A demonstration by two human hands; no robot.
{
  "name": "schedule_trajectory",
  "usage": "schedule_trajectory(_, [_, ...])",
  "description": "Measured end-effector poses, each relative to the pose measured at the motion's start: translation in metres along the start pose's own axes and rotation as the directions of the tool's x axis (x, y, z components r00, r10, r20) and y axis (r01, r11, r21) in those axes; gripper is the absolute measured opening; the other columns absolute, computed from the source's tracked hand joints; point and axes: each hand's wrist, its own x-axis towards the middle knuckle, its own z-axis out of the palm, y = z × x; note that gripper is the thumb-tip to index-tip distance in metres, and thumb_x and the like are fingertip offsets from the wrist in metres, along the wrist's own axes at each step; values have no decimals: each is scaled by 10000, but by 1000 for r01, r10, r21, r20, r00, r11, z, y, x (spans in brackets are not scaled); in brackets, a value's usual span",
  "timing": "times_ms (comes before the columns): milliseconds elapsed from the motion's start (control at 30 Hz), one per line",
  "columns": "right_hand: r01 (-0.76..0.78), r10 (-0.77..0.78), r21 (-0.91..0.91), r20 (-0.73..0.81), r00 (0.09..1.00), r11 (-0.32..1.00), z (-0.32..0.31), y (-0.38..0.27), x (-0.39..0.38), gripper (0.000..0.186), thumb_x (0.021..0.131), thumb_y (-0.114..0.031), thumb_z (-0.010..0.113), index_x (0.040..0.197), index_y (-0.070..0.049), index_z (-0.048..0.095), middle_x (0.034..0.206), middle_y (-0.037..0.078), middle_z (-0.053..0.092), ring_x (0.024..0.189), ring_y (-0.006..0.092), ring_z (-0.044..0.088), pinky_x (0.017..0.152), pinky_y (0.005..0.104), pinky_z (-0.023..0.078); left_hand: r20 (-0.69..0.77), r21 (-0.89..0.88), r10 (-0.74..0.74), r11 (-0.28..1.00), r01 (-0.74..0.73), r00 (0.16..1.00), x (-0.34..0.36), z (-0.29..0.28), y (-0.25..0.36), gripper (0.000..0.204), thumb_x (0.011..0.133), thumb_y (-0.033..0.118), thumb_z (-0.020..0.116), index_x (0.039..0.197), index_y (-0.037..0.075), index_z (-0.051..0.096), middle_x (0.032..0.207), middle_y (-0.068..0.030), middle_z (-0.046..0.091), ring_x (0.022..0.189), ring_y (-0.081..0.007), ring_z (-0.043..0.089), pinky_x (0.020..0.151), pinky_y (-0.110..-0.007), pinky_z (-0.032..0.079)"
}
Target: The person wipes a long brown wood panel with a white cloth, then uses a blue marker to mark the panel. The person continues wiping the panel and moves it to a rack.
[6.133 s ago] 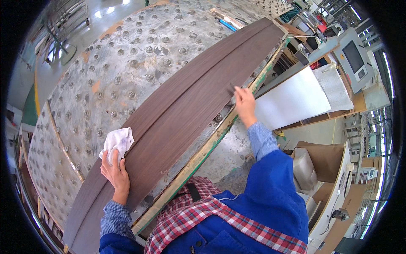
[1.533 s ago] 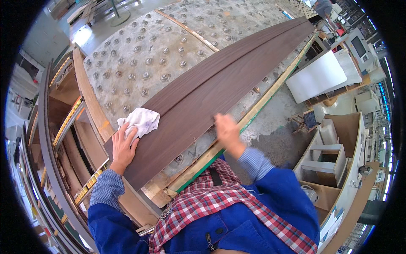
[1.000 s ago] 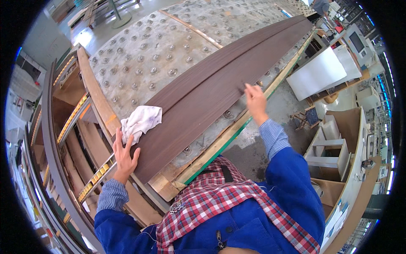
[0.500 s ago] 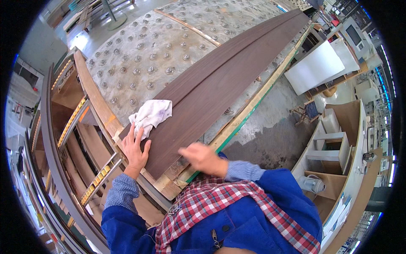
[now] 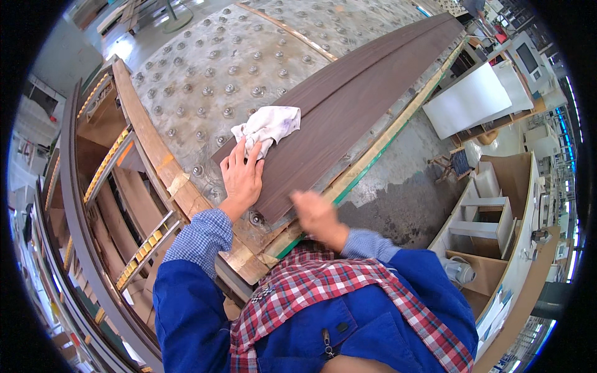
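The table (image 5: 186, 68) is the biggest thing before me, its grey top studded with rows of metal knobs. To my left stands a rack (image 5: 69, 180) with strips of yellow rollers. The board (image 5: 367, 93), long and dark brown with a ridge along it, lies flat on the table by the near side, one end close to me, the other running far off to my upper right. A wooden rail (image 5: 379, 146) with a green strip edges the table beside it.

I judge the board stiff across but apt to flex along its length, awkward more than very heavy, with a smooth face that could scuff. I'd take it by both long edges, hands well apart, and spare the corners.

The rag (image 5: 277, 124), white with purplish stains, lies crumpled on the board near its close end; it looks light and limp, easily gathered from any fold. My left hand (image 5: 242, 177) rests there, fingers spread and pressing on the rag's lower part. My right hand (image 5: 317, 214), blurred, is curled at the board's near edge; I can't tell whether it holds anything.
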Motion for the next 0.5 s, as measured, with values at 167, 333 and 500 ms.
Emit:
schedule_trajectory(167, [188, -289, 328, 293, 911, 926, 11, -48, -21, 384, 701, -44, 566, 1085, -41, 570, 827, 97, 563, 696, 267, 559, 609, 371, 483, 20, 33, 42, 999, -43, 999, 1, 5, 0, 439, 874, 202, 557, 1299, 154, 455, 1357, -149, 375, 1201, -292, 402, 947, -431, 304])
schedule_trajectory(333, [-166, 150, -224, -84, 985, 960, -42, 68, 28, 137, 837, -80, 542, 968, -61, 577, 770, 128, 547, 683, 292, 542, 583, 384, 457, 22, 14, 32, 999, -32, 999, -2, 3, -3, 432, 885, 183, 537, 1305, 153, 441, 1351, -163, 366, 1208, -295, 392, 943, -447, 302])
schedule_trajectory(500, [-99, 98, -213, -16, 995, 972, -25, 51, 12, 86, 808, -65, 529, 893, -61, 545, 719, 121, 500, 656, 291, 532, 558, 383, 453, 5, 11, 37, 999, -37, 999, -1, 5, -2, 438, 889, 187, 527, 1315, 158, 428, 1350, -171, 362, 1208, -296, 388, 943, -451, 301])
